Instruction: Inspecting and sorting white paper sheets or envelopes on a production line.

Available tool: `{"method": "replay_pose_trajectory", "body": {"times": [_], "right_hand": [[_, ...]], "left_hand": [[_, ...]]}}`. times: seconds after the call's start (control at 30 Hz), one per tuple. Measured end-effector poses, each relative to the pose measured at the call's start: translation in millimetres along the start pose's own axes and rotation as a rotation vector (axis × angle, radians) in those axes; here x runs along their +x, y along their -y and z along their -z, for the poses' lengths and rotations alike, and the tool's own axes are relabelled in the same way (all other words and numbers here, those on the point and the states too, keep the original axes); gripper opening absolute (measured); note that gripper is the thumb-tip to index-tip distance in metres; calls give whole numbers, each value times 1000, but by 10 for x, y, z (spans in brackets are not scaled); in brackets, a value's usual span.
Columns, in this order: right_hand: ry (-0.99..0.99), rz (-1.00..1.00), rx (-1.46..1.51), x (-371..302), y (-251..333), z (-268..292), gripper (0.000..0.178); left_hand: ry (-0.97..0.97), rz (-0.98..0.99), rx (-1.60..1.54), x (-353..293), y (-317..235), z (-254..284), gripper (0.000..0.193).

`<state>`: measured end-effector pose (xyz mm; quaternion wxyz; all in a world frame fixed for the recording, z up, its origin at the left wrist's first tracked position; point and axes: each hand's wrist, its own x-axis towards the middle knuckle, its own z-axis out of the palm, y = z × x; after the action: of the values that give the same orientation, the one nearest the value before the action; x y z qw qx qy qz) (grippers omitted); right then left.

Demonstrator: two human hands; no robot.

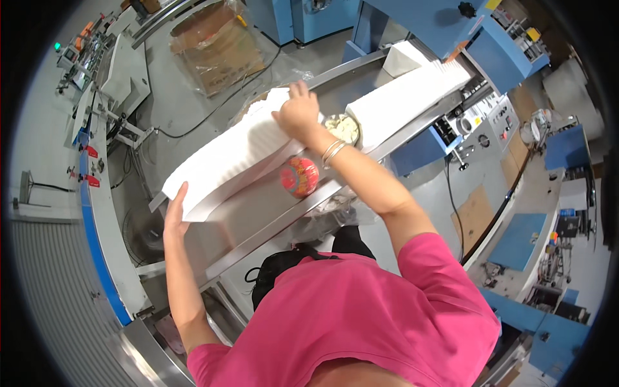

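Note:
A long stack of folded white paper [225,155] lies slantwise along a metal trough [242,222]. At its near-left end my left hand [175,216] is closed against the paper, thumb up along the edge; the other fingers are mostly hidden. My right hand [300,113] lies over the far-right end with fingers apart, slightly blurred. Just below that wrist sits a round red package with coloured print [300,177]. Partly behind the wrist is a bowl of pale crumpled pieces [343,129]. Farther right, a second long white paper stack [409,93] runs toward a blue machine [432,26].
A white block [404,59] stands beside the second stack near the machine. On the floor beyond the trough lies a plastic-wrapped cardboard box [216,48] with a black cable nearby. Another machine with a blue edge [103,258] flanks my left; a workbench [516,238] is at right.

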<state>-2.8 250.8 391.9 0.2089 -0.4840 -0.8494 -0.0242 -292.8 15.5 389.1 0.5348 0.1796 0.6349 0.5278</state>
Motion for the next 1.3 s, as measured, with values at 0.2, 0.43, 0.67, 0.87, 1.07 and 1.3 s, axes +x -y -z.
{"method": "replay_pose_trajectory", "body": {"times": [0.2, 0.43, 0.67, 0.87, 1.07, 1.3], "right_hand": [[215, -244, 256, -341, 375, 236, 56], [-99, -93, 69, -560, -71, 199, 47], [329, -319, 109, -1450, 471, 654, 84], [260, -188, 437, -1465, 275, 780, 91], [-96, -33, 582, -733, -508, 1437, 86], [33, -400, 180, 524, -2330, 580, 76]], "left_hand": [[-30, 45, 73, -127, 21, 620, 67], [-8, 13, 193, -47, -56, 115, 79], [25, 35, 175, -65, -75, 156, 85], [-54, 55, 282, -69, -116, 128, 84], [-108, 118, 215, -165, -111, 156, 79], [-104, 82, 143, -73, -31, 221, 78]]}}
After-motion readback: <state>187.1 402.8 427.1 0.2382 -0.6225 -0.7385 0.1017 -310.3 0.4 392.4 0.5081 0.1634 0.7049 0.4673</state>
